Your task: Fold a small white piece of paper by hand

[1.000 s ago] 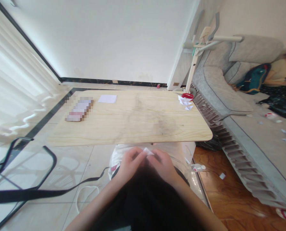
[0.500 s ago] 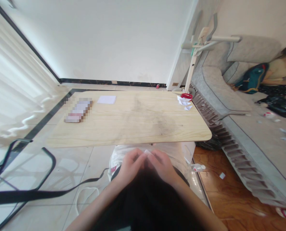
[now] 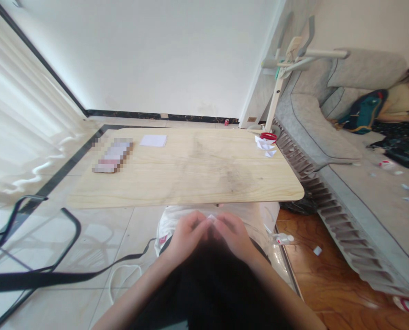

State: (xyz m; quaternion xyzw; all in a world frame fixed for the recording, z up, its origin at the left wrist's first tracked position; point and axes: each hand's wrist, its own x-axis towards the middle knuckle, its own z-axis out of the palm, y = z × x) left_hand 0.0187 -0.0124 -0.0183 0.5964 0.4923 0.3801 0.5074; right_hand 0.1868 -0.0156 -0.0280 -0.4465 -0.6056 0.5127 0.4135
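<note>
Close to my body, below the table's near edge, my left hand [image 3: 191, 230] and my right hand [image 3: 230, 230] meet over my lap. Between their thumbs and fingers they pinch a small piece of white paper [image 3: 211, 217]. Only its pointed top shows; the fingers cover the rest, so its full shape is hidden. Both hands are closed, with the thumb tips nearly touching.
On the wooden table [image 3: 163, 178] lie a stack of white paper [image 3: 153, 140], a blurred flat box [image 3: 113, 156], folded white paper pieces [image 3: 265, 145] and red-handled scissors [image 3: 268, 136]. A person [image 3: 402, 101] sits on the grey sofa [image 3: 342, 110] at right. A black chair frame [image 3: 75, 224] stands left.
My hands stay together on the white paper, and its tip shows slightly lower between the thumbs. The whole view has shifted very slightly. Nothing on the table has moved.
</note>
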